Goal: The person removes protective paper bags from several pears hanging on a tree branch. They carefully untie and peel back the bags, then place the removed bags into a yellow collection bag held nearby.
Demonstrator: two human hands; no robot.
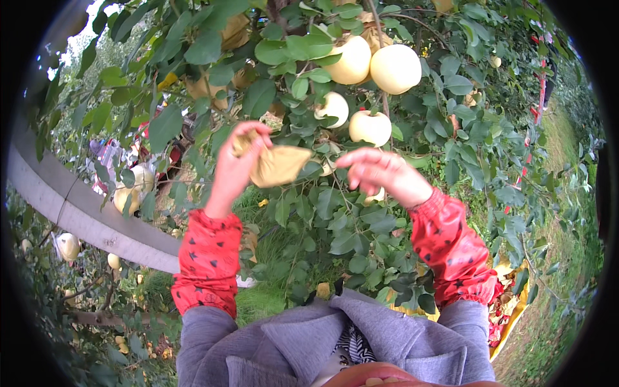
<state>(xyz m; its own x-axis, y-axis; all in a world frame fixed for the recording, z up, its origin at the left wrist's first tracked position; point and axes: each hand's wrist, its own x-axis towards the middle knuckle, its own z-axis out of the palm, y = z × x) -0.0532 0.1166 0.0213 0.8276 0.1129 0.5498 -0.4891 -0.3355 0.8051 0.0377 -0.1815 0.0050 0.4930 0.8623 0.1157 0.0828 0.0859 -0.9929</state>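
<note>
My left hand [242,159] grips a crumpled yellow-brown paper fruit bag [283,166], held by one end between thumb and fingers. To its right, my right hand [375,171] is blurred, fingers loosely bent and apart, with nothing visible in them. Just above that hand a pale yellow apple [370,128] hangs on the branch. Higher up are another apple [333,110] and a pair of larger ones, the left apple [349,60] and the right apple [396,69]. Below my right hand, another pale apple [375,195] is partly hidden by leaves.
A curved grey concrete post or beam [96,217] crosses the left side. Leafy apple branches [333,213] surround my hands. At lower right a yellow-edged container [520,309] holds red and tan scraps. A red-and-white strip [527,150] hangs at right. More apples [128,198] hang at left.
</note>
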